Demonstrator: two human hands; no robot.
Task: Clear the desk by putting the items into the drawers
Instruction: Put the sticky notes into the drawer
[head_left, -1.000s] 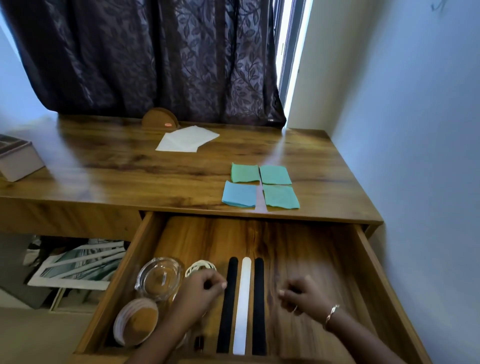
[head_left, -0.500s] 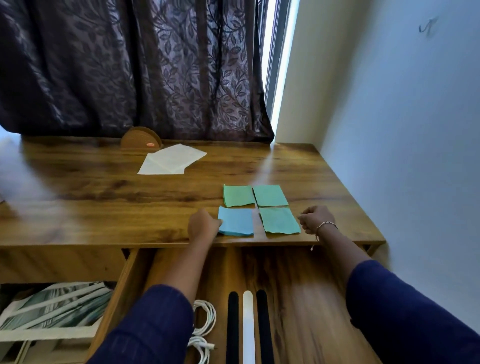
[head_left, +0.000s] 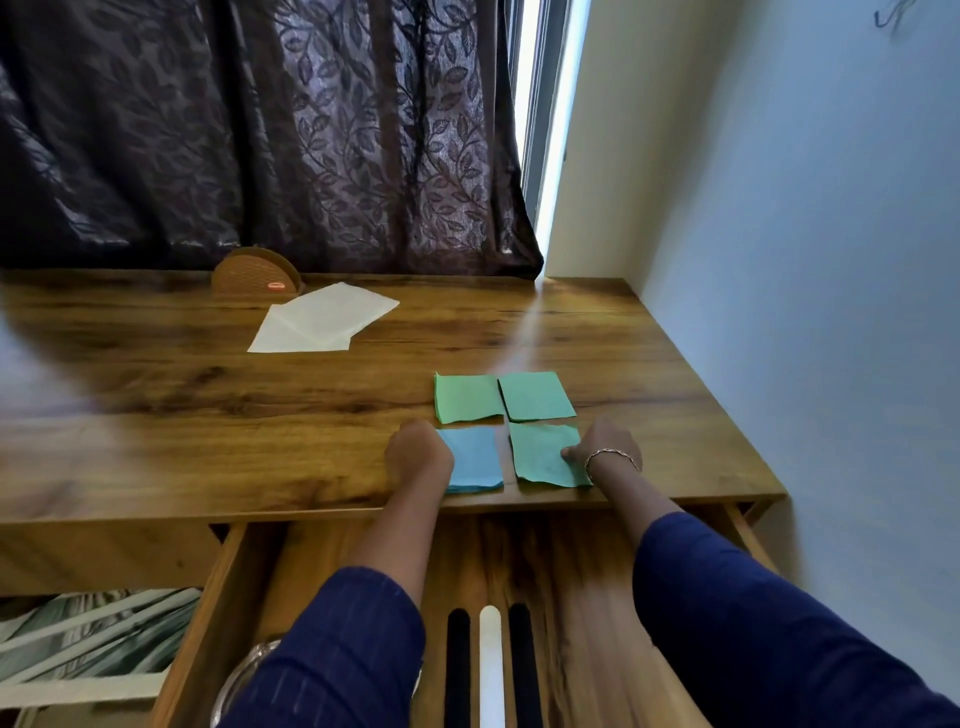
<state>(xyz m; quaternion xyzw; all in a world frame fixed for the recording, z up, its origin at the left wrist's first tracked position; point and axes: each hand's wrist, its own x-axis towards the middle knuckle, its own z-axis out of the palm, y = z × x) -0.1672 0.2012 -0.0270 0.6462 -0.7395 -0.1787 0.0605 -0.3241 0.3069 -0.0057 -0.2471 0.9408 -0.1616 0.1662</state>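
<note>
Four square paper stacks lie in a two-by-two block near the desk's (head_left: 208, 415) front edge. My left hand (head_left: 418, 453) is curled against the left edge of the blue stack (head_left: 477, 460) and grips it. My right hand (head_left: 605, 446) pinches the right edge of the near green stack (head_left: 543, 454), thumb on top, and that edge looks slightly rumpled. Two more green stacks (head_left: 467, 397) (head_left: 537, 395) sit just behind, untouched. The drawer (head_left: 189, 644) below stands pulled out under my forearms.
White paper sheets (head_left: 322, 319) and a wooden half-round holder (head_left: 254, 273) sit at the desk's back by the curtain. Inside the drawer lie two black strips (head_left: 458, 670), a white strip (head_left: 491, 670) and a glass bowl (head_left: 234, 686). A wall runs along the right.
Both hands rose from the drawer to the desk top. Since half a second ago the left closed in on the blue stack and the right slid left onto the near green stack.
</note>
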